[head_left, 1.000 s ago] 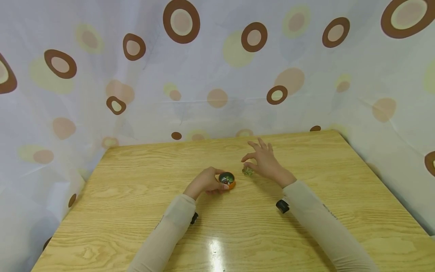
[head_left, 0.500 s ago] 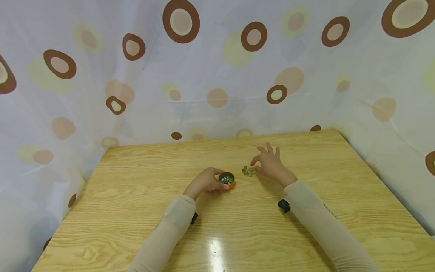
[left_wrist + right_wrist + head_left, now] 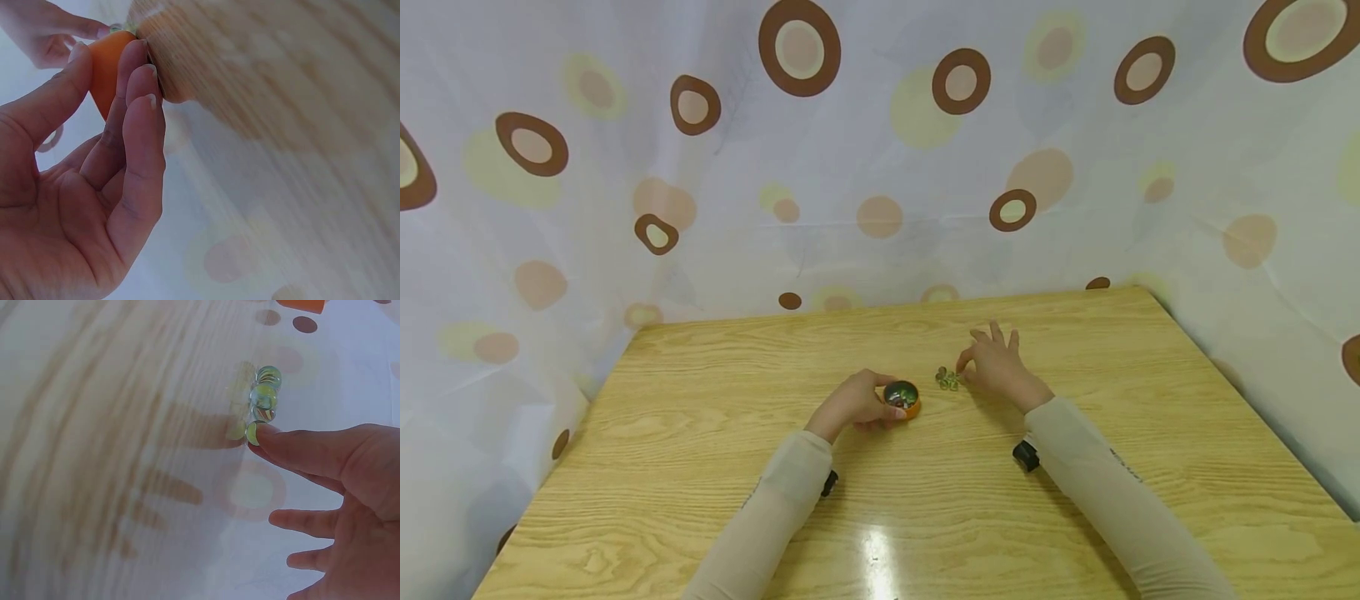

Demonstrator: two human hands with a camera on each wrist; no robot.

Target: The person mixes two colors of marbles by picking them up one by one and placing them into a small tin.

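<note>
A marble (image 3: 251, 433) lies pinched between the right fingers (image 3: 303, 448)

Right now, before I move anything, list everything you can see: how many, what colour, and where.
Bowl: one, orange outside, dark inside, near the table's middle
Glass marbles: at least four, clear with yellow-green, clustered between bowl and right hand
Table: one, light wood, under everything
Patterned sheet: white with brown, peach and yellow shapes, behind and beside the table
Wrist devices: two, black, below the wrists
Sleeves: two, beige, on both forearms
Left hand: one, bare, gripping the bowl
Right hand: one, bare, pinching an end marble
</note>
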